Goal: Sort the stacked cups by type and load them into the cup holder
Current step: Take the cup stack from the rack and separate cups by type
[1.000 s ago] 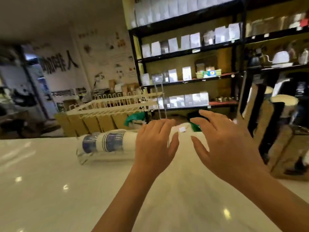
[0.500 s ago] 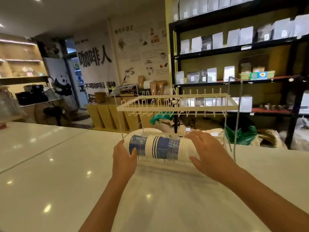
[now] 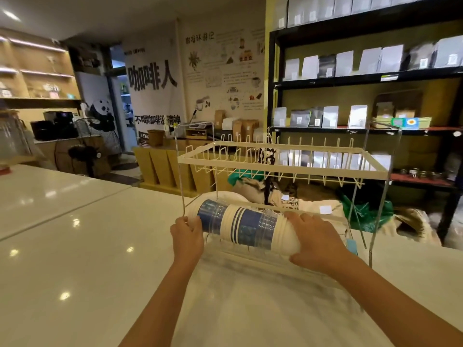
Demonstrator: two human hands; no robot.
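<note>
A long stack of nested cups (image 3: 244,227) lies on its side on the white counter, under a wire rack. It mixes white paper cups, blue-striped paper cups and clear plastic cups. My left hand (image 3: 187,236) grips the stack's left end, fingers curled over the rim. My right hand (image 3: 318,240) wraps around the white right end of the stack. The cream wire cup holder (image 3: 280,166) stands on thin legs above the stack, its upper tier of prongs bare.
The white counter (image 3: 75,259) stretches left and toward me. Behind the rack lie bags and a green sack (image 3: 365,214). Black shelving (image 3: 363,78) with pouches fills the right wall. A clear tray (image 3: 263,261) sits under the stack.
The view swung left and nearer to the rack. Both hands went from hovering open above the cups to closing on the two ends of the stack.
</note>
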